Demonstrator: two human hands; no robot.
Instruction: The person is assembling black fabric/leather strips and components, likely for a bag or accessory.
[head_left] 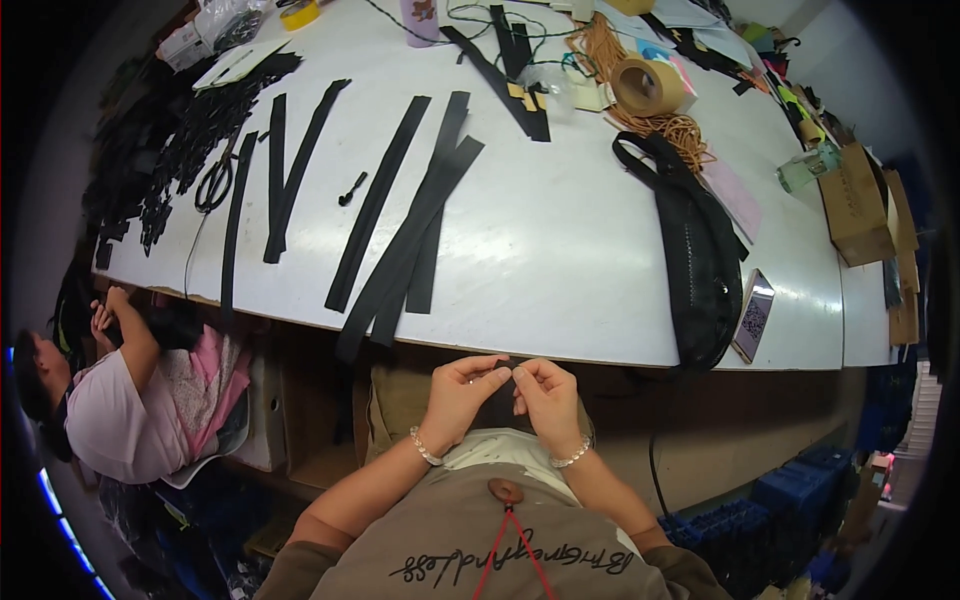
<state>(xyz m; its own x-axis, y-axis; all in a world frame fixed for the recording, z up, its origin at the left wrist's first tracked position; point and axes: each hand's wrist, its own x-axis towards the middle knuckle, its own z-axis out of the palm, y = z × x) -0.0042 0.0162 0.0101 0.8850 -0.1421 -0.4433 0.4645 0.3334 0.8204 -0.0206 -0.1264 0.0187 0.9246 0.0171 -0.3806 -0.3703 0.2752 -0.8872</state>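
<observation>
Seen from above, a person sits or stands at the near edge of a white worktable (560, 250). The left hand (460, 400) and right hand (548, 400) meet just off that edge, each with thumb and forefinger pinched together on a small dark piece (508, 364) between the fingertips.

The handling of this piece appears to be under way rather than finished, since both hands grip it. On the table, several long black strips (412, 247) cross one another, a single black strip (379, 203) lies to their left, and a V-shaped pair of strips (306, 160) lies farther left. All look loose and cut to length, so any work on them seems left to do. To the right, a black zippered bag (700, 260) looks largely made up, beside a phone (754, 315). Black-handled scissors (213, 188) lie near a heap of black pieces (200, 120).

The fingers cover most of the dark piece, so its shape and material cannot be told; whether the darkness beneath the hands belongs to it is unclear. The heap blurs into shadow, and a seated co-worker (150, 400) at left has hands too small to read clearly.
</observation>
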